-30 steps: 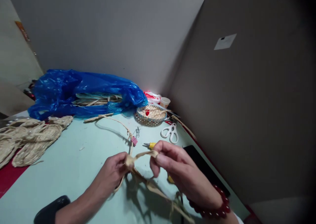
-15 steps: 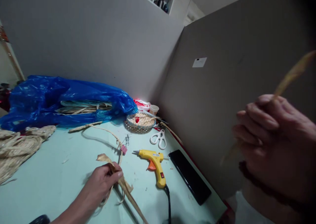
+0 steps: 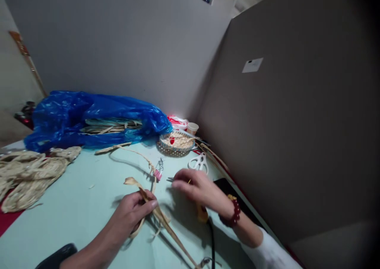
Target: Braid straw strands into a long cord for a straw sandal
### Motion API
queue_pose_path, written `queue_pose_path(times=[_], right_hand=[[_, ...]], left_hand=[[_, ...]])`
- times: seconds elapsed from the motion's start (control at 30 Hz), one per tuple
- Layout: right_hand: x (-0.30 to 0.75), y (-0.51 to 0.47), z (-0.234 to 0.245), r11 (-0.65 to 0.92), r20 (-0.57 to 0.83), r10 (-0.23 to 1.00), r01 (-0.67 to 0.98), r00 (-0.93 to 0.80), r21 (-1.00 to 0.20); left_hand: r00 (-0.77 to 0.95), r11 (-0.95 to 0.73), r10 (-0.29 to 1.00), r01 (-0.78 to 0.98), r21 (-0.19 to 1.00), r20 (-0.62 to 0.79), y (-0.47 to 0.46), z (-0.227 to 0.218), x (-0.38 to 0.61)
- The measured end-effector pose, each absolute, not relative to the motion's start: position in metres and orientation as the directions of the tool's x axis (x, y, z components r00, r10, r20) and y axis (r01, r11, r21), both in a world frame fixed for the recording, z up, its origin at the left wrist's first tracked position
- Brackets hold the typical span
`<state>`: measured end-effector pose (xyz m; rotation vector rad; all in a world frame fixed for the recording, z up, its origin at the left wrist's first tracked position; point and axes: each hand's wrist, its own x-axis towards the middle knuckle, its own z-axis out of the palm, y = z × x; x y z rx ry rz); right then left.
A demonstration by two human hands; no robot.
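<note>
My left hand (image 3: 138, 211) pinches a tan dried-leaf strip (image 3: 175, 237) between thumb and fingers, low over the pale green tabletop. The strip runs down to the bottom edge. A thin twisted cord (image 3: 139, 153) leads from beside this hand to the back left, with a pink binder clip (image 3: 157, 175) on it. My right hand (image 3: 200, 188) hovers over a yellow glue gun (image 3: 202, 213), fingers stretched forward and no strip in them. It covers most of the gun; the metal nozzle and the handle's end show. Whether it touches the gun I cannot tell.
White-handled scissors (image 3: 202, 162) and a round woven basket (image 3: 176, 144) lie beyond my right hand, near a paper cup (image 3: 192, 128). A flat black object (image 3: 224, 185) lies under my right forearm. A blue plastic bag (image 3: 63, 112) stands behind braided bundles (image 3: 38, 178).
My right hand has come down from high at the right, where it held a strip end, to above the glue gun. My left hand keeps its pinch. The view has shifted slightly.
</note>
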<state>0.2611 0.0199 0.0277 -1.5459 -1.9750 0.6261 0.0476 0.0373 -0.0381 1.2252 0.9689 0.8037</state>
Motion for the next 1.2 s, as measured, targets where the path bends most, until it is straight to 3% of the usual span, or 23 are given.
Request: queue_pose_path(times=[0.1, 0.43, 0.77, 1.2], right_hand=[[0.225, 0.008, 0.015, 0.200, -0.018, 0.948, 0.643, -0.316, -0.739], [0.211, 0.003, 0.003, 0.050, -0.043, 0.981, 0.462, -0.190, -0.886], [0.210, 0.001, -0.003, 0.002, -0.046, 0.994, 0.438, -0.100, -0.899], [0.206, -0.001, 0.000, -0.003, -0.080, 0.985, 0.451, -0.151, -0.892]], left_hand=[[0.357, 0.180, 0.924, -0.093, 0.979, -0.136, 0.037, -0.037, 0.049], [0.366, 0.258, 0.914, -0.193, 0.947, -0.174, 0.035, -0.032, 0.052], [0.366, 0.350, 0.883, -0.092, 0.932, -0.295, 0.036, -0.030, 0.049], [0.446, 0.252, 0.872, -0.051, 0.966, -0.203, 0.036, -0.026, 0.049]])
